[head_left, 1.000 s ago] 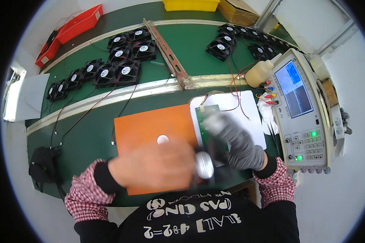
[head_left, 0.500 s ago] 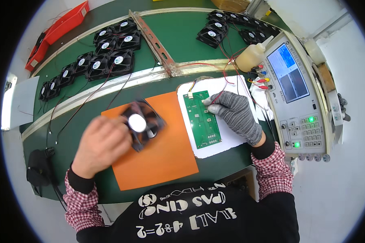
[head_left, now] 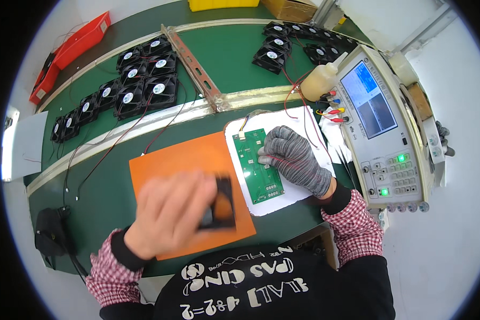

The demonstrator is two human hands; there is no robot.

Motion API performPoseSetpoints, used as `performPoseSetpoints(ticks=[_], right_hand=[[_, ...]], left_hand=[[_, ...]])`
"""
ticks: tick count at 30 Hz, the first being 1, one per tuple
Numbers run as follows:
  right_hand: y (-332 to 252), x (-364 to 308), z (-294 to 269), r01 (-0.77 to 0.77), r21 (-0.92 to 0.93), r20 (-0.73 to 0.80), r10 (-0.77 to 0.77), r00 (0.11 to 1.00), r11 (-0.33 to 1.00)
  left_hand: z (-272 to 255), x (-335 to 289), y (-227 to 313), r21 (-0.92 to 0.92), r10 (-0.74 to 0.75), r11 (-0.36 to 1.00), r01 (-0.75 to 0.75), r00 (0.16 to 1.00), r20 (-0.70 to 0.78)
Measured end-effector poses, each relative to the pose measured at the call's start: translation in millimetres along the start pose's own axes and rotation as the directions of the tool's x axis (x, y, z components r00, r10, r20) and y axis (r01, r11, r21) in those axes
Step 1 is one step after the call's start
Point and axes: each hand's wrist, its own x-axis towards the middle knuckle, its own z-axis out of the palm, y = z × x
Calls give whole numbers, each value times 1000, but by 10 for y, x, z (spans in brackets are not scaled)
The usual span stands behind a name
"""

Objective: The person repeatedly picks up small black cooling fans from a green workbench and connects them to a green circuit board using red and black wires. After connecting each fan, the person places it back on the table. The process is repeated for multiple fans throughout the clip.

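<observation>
My left hand (head_left: 170, 210), bare and smeared by motion, has its fingers curled at a black cooling fan (head_left: 226, 205). The fan is tilted and partly hidden by that hand, above an orange mat (head_left: 165, 160). My right hand (head_left: 293, 160), in a grey knitted glove, rests on the right side of a green circuit board (head_left: 258, 178). Its fingers are pinched together near the small parts on the board, with a thin red wire (head_left: 278, 159) running across them. The tip of the wire is hidden. A white pad (head_left: 234, 133) lies under the board.
Several black fans (head_left: 160, 90) stand behind a metal rail (head_left: 192, 64) at the far left, others (head_left: 272, 56) at the far right. A test instrument (head_left: 389, 144) with lit screen stands at the right, beside a yellowish bottle (head_left: 317, 82). Red bins (head_left: 80, 45) sit far left.
My left hand and the fan have moved right and nearer, and the fan has turned. My right hand has shifted slightly lower over the board, its fingers more curled.
</observation>
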Motion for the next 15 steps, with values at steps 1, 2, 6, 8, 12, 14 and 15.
performPoseSetpoints(ticks=[1,2,6,8,12,14,15], right_hand=[[18,-17,2,14,17,-11,-14,1000,1000],[27,4,43,23,52,-8,-23,1000,998],[-16,19,3,3,30,-3,-2,1000,1000],[-42,-19,-7,-41,-19,-26,40,999,999],[-13,34,19,54,14,-2,-54,999,998],[1,44,31,74,-11,6,-74,997,997],[-2,45,27,75,-41,9,-74,997,996]], left_hand=[[-211,39,46,-124,45,991,-51,998,-54],[-446,85,152,-561,-161,816,143,987,17],[-560,153,323,-673,-530,564,478,835,148],[-616,223,189,-602,-398,733,317,917,-1],[-680,13,-18,-897,-224,-375,233,916,332],[-627,24,-51,-890,-289,-374,263,878,381],[-567,54,-1,-934,-419,-165,316,835,356]])
